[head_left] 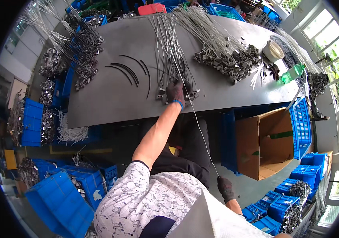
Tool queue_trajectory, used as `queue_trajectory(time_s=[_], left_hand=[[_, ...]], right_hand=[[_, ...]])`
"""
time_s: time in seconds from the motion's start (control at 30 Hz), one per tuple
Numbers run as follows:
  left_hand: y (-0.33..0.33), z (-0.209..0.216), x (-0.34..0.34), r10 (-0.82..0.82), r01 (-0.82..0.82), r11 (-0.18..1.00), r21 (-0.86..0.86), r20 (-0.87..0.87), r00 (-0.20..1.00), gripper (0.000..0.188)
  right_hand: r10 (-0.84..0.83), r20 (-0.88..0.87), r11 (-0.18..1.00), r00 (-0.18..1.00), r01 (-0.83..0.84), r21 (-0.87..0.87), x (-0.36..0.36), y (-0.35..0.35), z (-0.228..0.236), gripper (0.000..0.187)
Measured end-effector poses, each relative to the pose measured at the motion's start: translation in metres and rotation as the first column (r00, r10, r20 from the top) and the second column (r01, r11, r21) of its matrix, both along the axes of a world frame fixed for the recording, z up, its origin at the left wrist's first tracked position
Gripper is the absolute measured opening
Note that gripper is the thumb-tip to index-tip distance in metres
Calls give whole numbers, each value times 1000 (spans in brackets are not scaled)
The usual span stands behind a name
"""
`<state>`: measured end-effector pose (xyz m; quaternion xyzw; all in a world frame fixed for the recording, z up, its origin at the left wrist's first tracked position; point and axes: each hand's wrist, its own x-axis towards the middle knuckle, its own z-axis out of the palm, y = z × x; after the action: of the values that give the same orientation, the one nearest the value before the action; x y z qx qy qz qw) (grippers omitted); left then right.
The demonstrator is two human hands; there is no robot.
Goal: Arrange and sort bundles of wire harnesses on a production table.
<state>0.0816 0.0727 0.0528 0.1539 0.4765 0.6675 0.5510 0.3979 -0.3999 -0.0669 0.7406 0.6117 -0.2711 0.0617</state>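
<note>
My left hand (175,92), in a dark glove with a blue cuff edge, is near the table's front edge, over a bundle of thin cables (168,41) with black lower ends and small metal blocks (160,95). Its fingers are curled closed; what they grip is hidden. A single thin white cable (199,126) runs past its fingertips and stretches down off the table to my right hand (226,189). That gloved hand, low beside my right hip, is closed on the cable's end. Several short black tubes (127,72) lie left of the bundle.
The grey metal table (110,107) also carries a larger heap of cables with metal blocks (233,59), a cream bucket (273,51) and a green bottle (293,73). An open cardboard box (247,148) stands below its right side. Blue crates (60,202) stack up at left and right.
</note>
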Motion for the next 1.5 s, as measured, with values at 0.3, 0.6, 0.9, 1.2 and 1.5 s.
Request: queue_trajectory(time_s=[0.3,0.6,0.9,1.2,1.5], left_hand=[[29,41,-35,218,-146,939,311,-210,953,13],[33,42,-37,211,-144,956,256,-257,943,11],[20,-34,-23,-181,248,968,33,-595,783,17],[28,25,-54,-468,475,880,24,-135,873,21],[-70,-15,26,-459,607,790,86,-573,679,26]], right_hand=[[-39,104,992,994,51,-113,36,-44,-12,26],[-66,125,988,990,82,-130,42,-51,-9,27],[-133,123,981,983,149,-124,29,-51,-11,26],[-50,100,981,994,68,-182,25,-25,31,27],[-166,-820,806,547,554,207,-120,266,105,33]])
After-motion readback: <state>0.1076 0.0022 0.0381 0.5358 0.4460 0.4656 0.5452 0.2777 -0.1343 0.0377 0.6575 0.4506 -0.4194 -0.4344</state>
